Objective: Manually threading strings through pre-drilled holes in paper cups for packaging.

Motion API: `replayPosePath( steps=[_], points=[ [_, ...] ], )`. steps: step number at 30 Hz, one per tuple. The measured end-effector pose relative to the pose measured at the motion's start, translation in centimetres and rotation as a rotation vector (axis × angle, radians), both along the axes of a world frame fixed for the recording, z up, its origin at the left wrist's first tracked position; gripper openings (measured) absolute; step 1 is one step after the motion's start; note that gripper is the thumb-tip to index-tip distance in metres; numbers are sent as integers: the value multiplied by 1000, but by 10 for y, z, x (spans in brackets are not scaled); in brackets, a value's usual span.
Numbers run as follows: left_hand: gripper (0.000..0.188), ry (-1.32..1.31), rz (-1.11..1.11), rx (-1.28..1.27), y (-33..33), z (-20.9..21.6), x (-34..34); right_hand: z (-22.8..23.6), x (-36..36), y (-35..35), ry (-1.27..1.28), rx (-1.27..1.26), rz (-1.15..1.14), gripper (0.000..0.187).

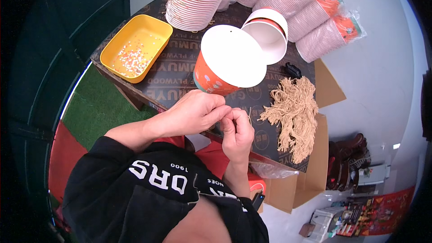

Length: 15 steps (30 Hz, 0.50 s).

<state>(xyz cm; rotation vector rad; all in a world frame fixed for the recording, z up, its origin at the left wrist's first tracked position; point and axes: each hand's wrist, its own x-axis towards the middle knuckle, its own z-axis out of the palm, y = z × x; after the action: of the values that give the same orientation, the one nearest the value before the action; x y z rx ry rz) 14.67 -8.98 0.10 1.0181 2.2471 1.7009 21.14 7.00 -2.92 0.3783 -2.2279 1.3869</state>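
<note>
My left hand [198, 111] and my right hand [238, 132] meet fingertip to fingertip at the table's near edge, both closed in a pinch. A thin tan cord [250, 113] sticks out beside my right fingers; what my left fingers hold is hidden. Just beyond them stands an orange paper bucket [211, 77] with a white inside and a small dark hole near its rim. Right of my hands lies a bundle of tan cords [294, 117]. More white-lined paper buckets [267, 40] lie tipped, nested together, behind the upright one.
A yellow tray [107, 58] holding small pale and reddish bits sits at the table's left. Behind stand a tall bucket stack [193, 4] with cords on it and several plastic-wrapped stacks [315, 45]. A small black object [292, 69] lies by the bundle. Cardboard boxes [310, 180] adjoin the table's right.
</note>
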Motion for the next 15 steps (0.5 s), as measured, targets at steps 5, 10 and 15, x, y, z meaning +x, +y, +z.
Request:
replayPosePath(
  steps=[5, 10, 15],
  points=[
    [23, 60, 11, -6, -2, -1, -1, 0, 4, -2, -84, -78, -33, 11],
    [18, 122, -5, -16, -4, -1, -3, -6, 7, 0, -162, -178, -44, 8],
    [11, 159, -3, 126, -4, -6, -5, -11, 4, -2, 45, -213, -183, 10]
  ],
)
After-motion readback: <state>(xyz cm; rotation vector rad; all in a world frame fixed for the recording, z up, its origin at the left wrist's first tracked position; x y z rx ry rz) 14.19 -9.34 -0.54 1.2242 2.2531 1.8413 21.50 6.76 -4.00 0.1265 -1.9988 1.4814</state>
